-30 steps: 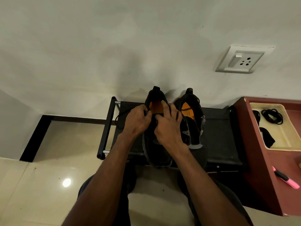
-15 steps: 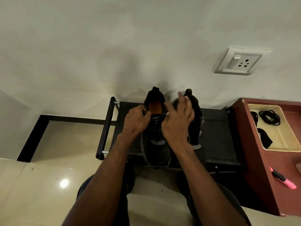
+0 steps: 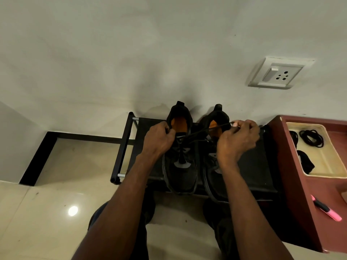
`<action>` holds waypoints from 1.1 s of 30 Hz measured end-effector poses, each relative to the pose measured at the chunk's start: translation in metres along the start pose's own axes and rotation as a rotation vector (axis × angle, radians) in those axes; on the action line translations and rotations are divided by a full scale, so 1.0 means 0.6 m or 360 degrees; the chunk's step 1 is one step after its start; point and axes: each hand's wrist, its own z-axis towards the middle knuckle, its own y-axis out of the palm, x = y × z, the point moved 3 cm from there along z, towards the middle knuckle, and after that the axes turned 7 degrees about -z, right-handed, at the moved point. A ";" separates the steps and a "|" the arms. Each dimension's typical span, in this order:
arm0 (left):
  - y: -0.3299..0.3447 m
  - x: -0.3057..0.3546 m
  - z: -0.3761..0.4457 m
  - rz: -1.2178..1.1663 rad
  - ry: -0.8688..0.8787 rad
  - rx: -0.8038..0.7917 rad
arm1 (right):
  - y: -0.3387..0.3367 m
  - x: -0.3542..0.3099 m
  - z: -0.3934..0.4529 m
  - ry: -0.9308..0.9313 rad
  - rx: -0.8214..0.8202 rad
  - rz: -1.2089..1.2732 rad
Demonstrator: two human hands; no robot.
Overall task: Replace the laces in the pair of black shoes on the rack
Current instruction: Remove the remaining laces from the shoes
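Note:
Two black shoes with orange insoles stand side by side on a low black rack, heels toward the wall. My left hand grips the collar of the left shoe near its top eyelets. My right hand is over the right shoe and pinches a black lace that runs taut from the left shoe's eyelets up to my fingertips.
A maroon cabinet stands right of the rack, carrying a cream tray with coiled black laces and a dark bundle. A pink marker lies on the cabinet. A wall socket sits above. Tiled floor spreads to the left.
My right hand moved from the left shoe's tongue out to the right, drawing the lace out taut. My left hand stayed on the left shoe.

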 end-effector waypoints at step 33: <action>0.007 0.002 -0.009 0.0068 -0.0006 0.0032 | 0.057 -0.057 -0.097 -0.0766 -0.0916 -0.0450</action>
